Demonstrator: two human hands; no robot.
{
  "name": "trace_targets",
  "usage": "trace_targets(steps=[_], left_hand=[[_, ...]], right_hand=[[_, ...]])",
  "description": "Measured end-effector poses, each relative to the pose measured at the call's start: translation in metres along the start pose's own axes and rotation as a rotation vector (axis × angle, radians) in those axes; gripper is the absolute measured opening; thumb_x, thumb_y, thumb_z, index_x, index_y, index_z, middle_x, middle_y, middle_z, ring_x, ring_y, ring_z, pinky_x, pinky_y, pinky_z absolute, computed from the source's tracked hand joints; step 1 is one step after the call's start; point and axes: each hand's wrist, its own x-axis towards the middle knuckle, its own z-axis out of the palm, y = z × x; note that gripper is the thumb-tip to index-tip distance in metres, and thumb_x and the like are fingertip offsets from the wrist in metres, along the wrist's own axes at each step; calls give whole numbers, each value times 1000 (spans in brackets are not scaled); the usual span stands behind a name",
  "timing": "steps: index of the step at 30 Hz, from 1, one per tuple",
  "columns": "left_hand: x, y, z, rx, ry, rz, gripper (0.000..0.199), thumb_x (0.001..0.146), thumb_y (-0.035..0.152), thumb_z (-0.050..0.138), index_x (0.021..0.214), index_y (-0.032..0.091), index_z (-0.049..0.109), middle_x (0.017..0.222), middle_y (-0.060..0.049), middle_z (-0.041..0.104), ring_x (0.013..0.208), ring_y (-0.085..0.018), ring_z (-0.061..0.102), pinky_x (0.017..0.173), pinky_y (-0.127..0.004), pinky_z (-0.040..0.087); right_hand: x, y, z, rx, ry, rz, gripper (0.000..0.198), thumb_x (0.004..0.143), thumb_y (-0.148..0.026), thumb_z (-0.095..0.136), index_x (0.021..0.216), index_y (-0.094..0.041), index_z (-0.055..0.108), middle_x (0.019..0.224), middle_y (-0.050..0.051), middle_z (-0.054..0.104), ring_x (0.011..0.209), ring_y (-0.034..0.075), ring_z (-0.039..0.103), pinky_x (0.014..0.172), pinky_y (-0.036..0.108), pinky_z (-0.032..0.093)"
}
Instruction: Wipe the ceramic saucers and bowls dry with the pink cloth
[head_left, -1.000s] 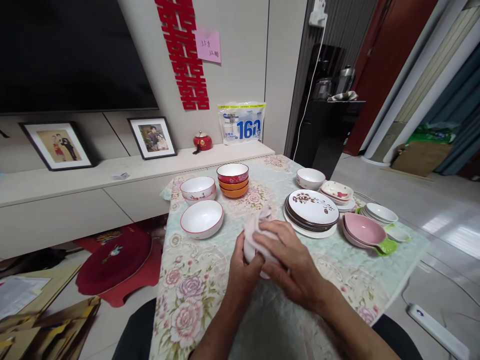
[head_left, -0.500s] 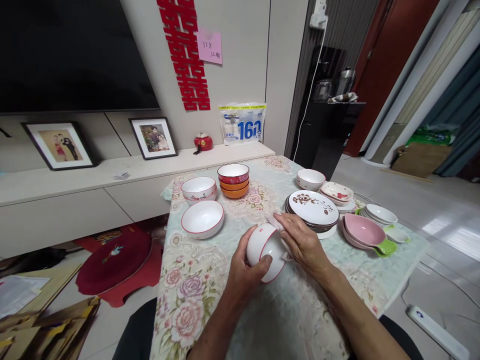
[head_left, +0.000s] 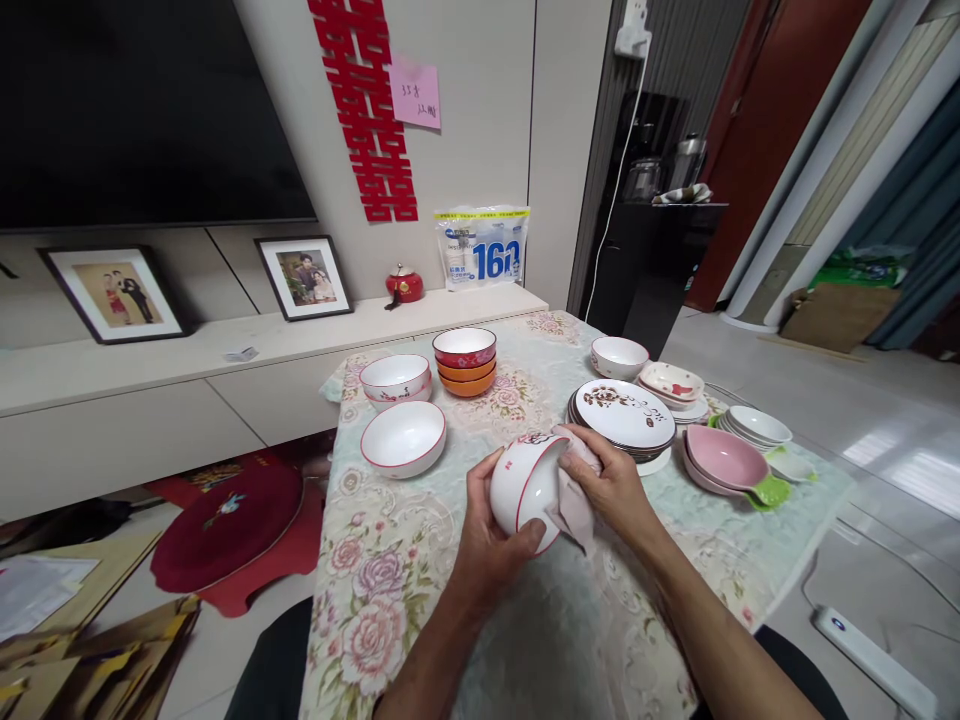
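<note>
Tilted on its side above the table, a white bowl (head_left: 516, 480) with a red rim is gripped by my left hand (head_left: 487, 540), thumb over the rim. My right hand (head_left: 611, 480) pinches a pale pink cloth (head_left: 576, 510) against the far rim; one corner of the cloth hangs down inside and below the bowl's mouth. Left of the hands sits a similar white bowl (head_left: 403, 438), with stacked bowls (head_left: 395, 380) behind it. A stack of red and orange bowls (head_left: 465, 365) stands further back. Just past my right hand is a pile of brown-flowered plates (head_left: 626, 412).
A floral tablecloth (head_left: 375, 600) covers the table. To the right are pink leaf-shaped dishes (head_left: 724, 460), small white bowls (head_left: 757, 425), patterned square dishes (head_left: 673, 382) and another bowl (head_left: 619, 355). A red stool (head_left: 232, 530) stands at the left; a power strip (head_left: 870, 660) lies on the floor.
The bowl has turned a little in my left hand, bringing its printed pattern into view at the top. My right hand has shifted along the rim, and the cloth now hangs more visibly.
</note>
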Motion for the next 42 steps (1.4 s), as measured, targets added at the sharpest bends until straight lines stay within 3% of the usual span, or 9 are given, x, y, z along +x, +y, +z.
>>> trace_targets(steps=[5, 10, 15, 18, 24, 29, 32, 36, 42], left_hand=[[-1, -8, 2, 34, -56, -29, 80, 58, 34, 84, 125, 23, 42, 130, -12, 59, 115, -31, 60, 93, -42, 50], [0, -8, -4, 111, -62, -70, 70, 63, 39, 81, 122, 21, 48, 120, -11, 64, 108, -31, 61, 92, -43, 49], [3, 1, -11, 199, -79, -51, 60, 72, 34, 76, 126, 21, 53, 125, -9, 63, 115, -29, 59, 99, -40, 46], [3, 0, -13, 211, 39, -46, 60, 72, 33, 75, 127, 20, 53, 124, -10, 63, 113, -28, 60, 98, -39, 47], [-1, 2, -9, 134, 202, -47, 76, 69, 37, 77, 136, 19, 46, 127, -12, 60, 113, -31, 61, 94, -40, 50], [0, 6, -6, 87, 247, -18, 82, 68, 39, 78, 139, 22, 40, 135, -13, 53, 118, -30, 59, 94, -38, 50], [2, 1, -6, 67, 225, 8, 85, 68, 38, 79, 139, 23, 36, 137, -12, 51, 121, -30, 57, 97, -38, 49], [3, -6, -7, 79, 101, -1, 89, 64, 37, 82, 138, 23, 35, 137, -13, 50, 119, -30, 57, 98, -40, 47], [2, -10, -7, 108, 17, -96, 92, 64, 41, 81, 141, 21, 34, 112, -10, 62, 96, -26, 63, 84, -38, 50]], right_hand=[[-3, -8, 0, -288, 138, -277, 26, 92, -23, 54, 114, -20, 66, 104, 9, 74, 92, 22, 70, 83, 34, 56], [-10, -28, 1, -496, 114, -569, 33, 93, -10, 43, 115, -19, 67, 104, 11, 74, 99, 22, 70, 88, 35, 57], [-16, -46, 8, -516, 48, -815, 25, 94, -12, 52, 112, -20, 66, 105, 11, 74, 103, 23, 69, 95, 38, 55], [-15, -45, 12, -502, 44, -787, 25, 94, -10, 50, 114, -17, 64, 106, 12, 73, 103, 23, 68, 94, 38, 55], [-10, -20, 17, -362, 66, -393, 27, 96, -22, 49, 120, -16, 60, 106, 12, 72, 97, 22, 69, 83, 35, 57], [-12, -9, 25, -291, 42, -93, 25, 94, -33, 51, 108, -17, 65, 96, 10, 75, 84, 24, 71, 73, 33, 55], [-12, -8, 25, -238, 32, 0, 22, 92, -33, 54, 104, -19, 66, 88, 6, 76, 75, 22, 70, 67, 30, 53], [-9, -7, 15, -305, 129, -122, 21, 92, -28, 54, 105, -18, 66, 95, 7, 75, 79, 21, 70, 71, 30, 54], [-11, -23, 5, -573, 127, -615, 30, 93, -8, 44, 113, -16, 65, 101, 12, 74, 96, 22, 71, 85, 33, 57]])
